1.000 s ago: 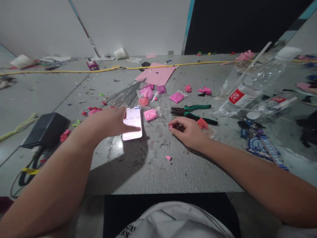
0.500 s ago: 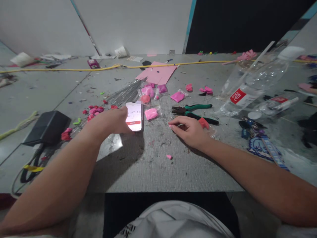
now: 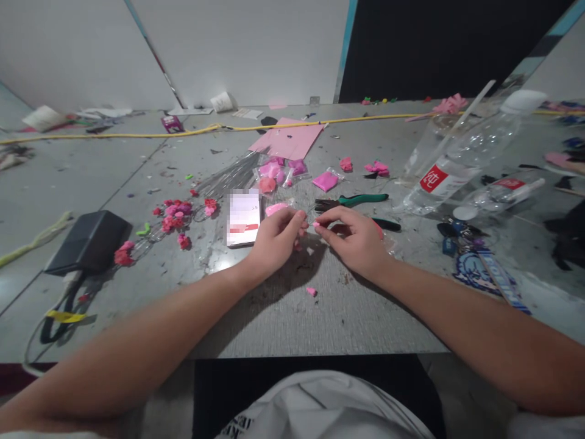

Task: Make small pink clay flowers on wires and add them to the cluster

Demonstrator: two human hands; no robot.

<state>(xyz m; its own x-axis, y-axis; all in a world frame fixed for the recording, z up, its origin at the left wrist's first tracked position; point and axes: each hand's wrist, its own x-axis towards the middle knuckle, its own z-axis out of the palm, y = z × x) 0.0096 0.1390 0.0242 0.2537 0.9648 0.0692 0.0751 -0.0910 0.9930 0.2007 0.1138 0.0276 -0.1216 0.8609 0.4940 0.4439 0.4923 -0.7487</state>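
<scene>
My right hand point(image 3: 354, 238) pinches a small lump of pink modelling clay point(image 3: 316, 225) between thumb and forefinger. Facing it, a short gap away, my left hand point(image 3: 278, 239) has its thumb against curled fingers; whatever it holds, if anything, is too small to make out. A phone point(image 3: 242, 219) with a lit, partly blurred screen lies just left of my left hand. Behind my right hand are green-handled pliers point(image 3: 351, 201), partly covered by it. A pink clay scrap point(image 3: 311, 291) lies on the table nearer to me. A bag of pink clay point(image 3: 276, 208) shows behind my left fingers.
Red and pink clay flowers point(image 3: 176, 213) lie at left, beside a black power adapter point(image 3: 89, 241). Thin wires point(image 3: 233, 174) and clay bags point(image 3: 325, 179) lie behind. Plastic bottles point(image 3: 479, 146) and keys point(image 3: 461, 228) are at right. A yellow cable point(image 3: 274, 125) crosses the back.
My left hand has let go of the phone and moved right, close to my right hand. The phone sits slightly further left in view. My right hand keeps its pinch on the pink clay.
</scene>
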